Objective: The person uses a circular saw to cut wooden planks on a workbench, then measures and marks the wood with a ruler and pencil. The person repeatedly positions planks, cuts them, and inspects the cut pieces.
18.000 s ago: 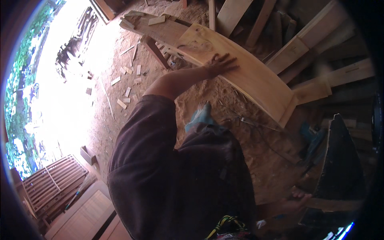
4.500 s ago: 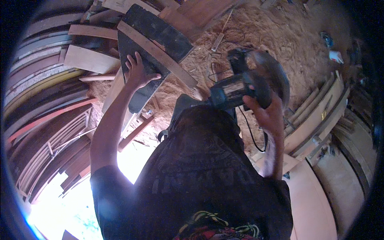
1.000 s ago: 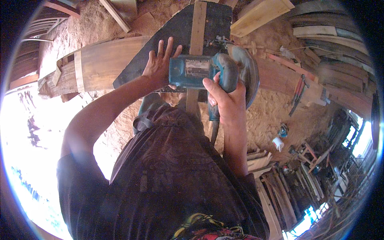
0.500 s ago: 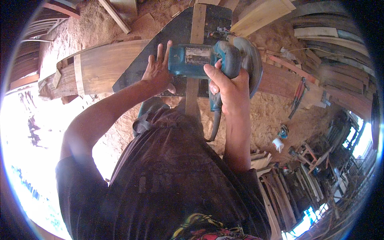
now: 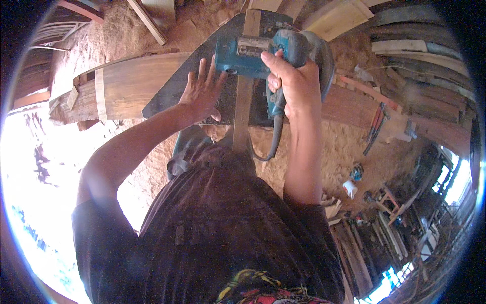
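Right hand gripping teal power saw, pale label plate on top; left hand flat on dark board

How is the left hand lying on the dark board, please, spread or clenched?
Spread: the left hand lies flat on the dark board, fingers fanned apart.

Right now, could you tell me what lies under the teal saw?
Under the saw runs a narrow wood strip on a dark board, which the left hand presses flat. The right hand grips the saw; its blade's contact is covered.
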A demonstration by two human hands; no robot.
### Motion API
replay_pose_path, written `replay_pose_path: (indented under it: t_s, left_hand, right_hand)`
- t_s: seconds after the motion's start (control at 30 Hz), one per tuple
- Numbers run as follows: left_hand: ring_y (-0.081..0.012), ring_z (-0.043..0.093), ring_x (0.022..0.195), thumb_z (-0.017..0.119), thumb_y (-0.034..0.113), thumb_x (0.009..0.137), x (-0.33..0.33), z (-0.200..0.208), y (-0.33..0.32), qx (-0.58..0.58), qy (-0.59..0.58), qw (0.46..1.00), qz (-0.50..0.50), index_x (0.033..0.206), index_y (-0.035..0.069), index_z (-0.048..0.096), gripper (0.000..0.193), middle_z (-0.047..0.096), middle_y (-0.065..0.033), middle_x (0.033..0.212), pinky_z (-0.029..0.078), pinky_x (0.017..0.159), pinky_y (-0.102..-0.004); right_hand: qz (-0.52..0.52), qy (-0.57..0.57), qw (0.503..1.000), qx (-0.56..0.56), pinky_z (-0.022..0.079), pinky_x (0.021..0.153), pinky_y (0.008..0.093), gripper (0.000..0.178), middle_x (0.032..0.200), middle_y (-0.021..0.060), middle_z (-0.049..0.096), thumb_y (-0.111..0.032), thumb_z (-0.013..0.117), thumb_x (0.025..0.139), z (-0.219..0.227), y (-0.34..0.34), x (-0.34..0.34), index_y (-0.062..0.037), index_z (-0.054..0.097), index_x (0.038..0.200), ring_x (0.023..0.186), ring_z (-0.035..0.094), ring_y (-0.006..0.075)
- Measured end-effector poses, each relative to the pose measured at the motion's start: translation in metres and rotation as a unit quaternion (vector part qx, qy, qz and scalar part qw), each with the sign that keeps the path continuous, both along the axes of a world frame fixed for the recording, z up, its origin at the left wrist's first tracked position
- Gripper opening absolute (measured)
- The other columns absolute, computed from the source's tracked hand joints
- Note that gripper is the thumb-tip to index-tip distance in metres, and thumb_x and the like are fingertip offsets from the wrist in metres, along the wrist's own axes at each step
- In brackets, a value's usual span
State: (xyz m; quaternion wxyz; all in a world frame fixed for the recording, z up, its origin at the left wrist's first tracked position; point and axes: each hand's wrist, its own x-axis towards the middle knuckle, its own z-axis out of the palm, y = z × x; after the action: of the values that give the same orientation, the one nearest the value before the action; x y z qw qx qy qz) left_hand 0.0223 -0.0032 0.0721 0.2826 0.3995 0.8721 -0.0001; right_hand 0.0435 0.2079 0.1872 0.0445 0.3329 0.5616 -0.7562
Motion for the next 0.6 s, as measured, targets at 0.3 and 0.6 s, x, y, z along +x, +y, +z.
replay_pose_path:
  t_s: [0.3, 0.6]
  left_hand:
    - [-0.0525, 0.015, 0.154, 0.096, 0.054, 0.053, 0.001, 0.003, 0.007, -0.010, 0.028, 0.999, 0.018, 0.164, 0.007, 0.012, 0.147, 0.005, -0.0305, 0.168, 0.036, 0.110, -0.0667]
    - [-0.0510, 0.013, 0.155, 0.097, 0.056, 0.051, -0.002, 0.004, 0.009, -0.047, 0.027, 0.998, 0.019, 0.165, 0.009, 0.005, 0.154, 0.002, -0.0277, 0.170, 0.036, 0.109, -0.0685]
  right_hand:
    - [0.002, 0.065, 0.994, 0.082, 0.041, 0.050, 0.0251, 0.021, 0.069, -0.0018, 0.058, -0.011, 0.083, 0.083, -0.012, 0.018, -0.041, -0.0050, 0.065, 0.090, 0.054, 0.052, 0.0075]
    - [-0.062, 0.066, 0.974, 0.208, 0.040, 0.049, 0.0274, 0.024, 0.079, 0.0000, 0.061, -0.007, 0.079, 0.087, 0.039, 0.075, 0.054, -0.0009, 0.067, 0.107, 0.055, 0.049, 0.0079]
